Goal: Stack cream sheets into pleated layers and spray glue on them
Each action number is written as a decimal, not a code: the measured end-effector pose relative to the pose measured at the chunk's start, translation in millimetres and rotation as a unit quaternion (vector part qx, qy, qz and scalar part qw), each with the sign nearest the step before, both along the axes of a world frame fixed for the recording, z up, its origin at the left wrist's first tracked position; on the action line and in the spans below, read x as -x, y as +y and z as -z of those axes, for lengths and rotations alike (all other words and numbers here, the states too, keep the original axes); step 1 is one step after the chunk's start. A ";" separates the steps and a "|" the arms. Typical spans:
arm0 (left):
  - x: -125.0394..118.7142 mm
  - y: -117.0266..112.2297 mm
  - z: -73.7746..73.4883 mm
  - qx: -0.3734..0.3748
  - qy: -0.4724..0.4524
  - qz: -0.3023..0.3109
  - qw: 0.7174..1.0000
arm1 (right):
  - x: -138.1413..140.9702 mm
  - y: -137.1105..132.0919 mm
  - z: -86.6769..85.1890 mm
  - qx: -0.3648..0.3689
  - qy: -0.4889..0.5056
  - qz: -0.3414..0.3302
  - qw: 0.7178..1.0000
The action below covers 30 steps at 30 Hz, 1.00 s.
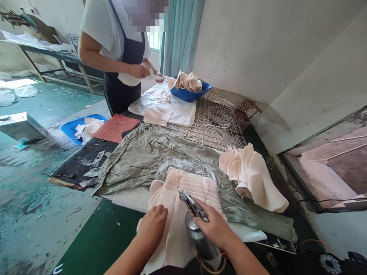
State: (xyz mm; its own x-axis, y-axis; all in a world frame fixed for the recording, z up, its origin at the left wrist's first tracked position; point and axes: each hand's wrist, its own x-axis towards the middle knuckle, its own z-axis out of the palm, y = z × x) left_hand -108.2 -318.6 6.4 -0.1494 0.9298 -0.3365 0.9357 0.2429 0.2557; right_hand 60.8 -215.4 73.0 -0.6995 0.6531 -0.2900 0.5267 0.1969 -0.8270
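My right hand (pixel 213 223) is wrapped round a metal spray gun (pixel 192 206) with a silver cup (pixel 202 238) hanging below it. The nozzle points away from me, over a row of overlapping pale pink fabric pieces (pixel 197 185). On the left side of this row, the curled fingers of my left hand (pixel 155 225) press on the edge of a pale pink piece (pixel 168 200); its fingertips are partly hidden. The pieces lie on a crumpled grey-green cloth (pixel 137 156). To the right sits a bunched pile of similar pieces (pixel 252 175).
Across the table a person (pixel 123 53) handles pale pieces beside a blue basin (pixel 189 95) filled with them. A wire mesh (pixel 212 122) covers the table's far part. Another blue tray (pixel 70 130) and a metal can (pixel 23 128) stand at the left.
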 end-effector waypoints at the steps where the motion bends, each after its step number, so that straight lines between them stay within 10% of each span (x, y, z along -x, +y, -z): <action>1: 0.3 0.2 -1.6 -0.005 -0.031 -0.013 0.999 | -1.5 0.0 -0.3 0.012 0.007 0.007 1.000; 6: 4.4 1.1 -4.8 -0.018 -0.156 -0.089 0.984 | -7.1 0.7 -3.0 -0.015 -0.011 0.009 1.000; 30: 3.5 -0.9 9.7 -0.006 -0.091 -0.045 0.995 | 32.9 -5.1 -2.8 -0.086 -0.063 -0.064 0.992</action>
State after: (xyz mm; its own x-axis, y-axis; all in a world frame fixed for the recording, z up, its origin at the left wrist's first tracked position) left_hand -111.7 -319.5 -3.3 -0.1703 0.9193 -0.3549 0.8482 0.3200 0.4220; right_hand 27.9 -220.5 75.8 -0.7460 0.6080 -0.2719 0.5844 0.4019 -0.7049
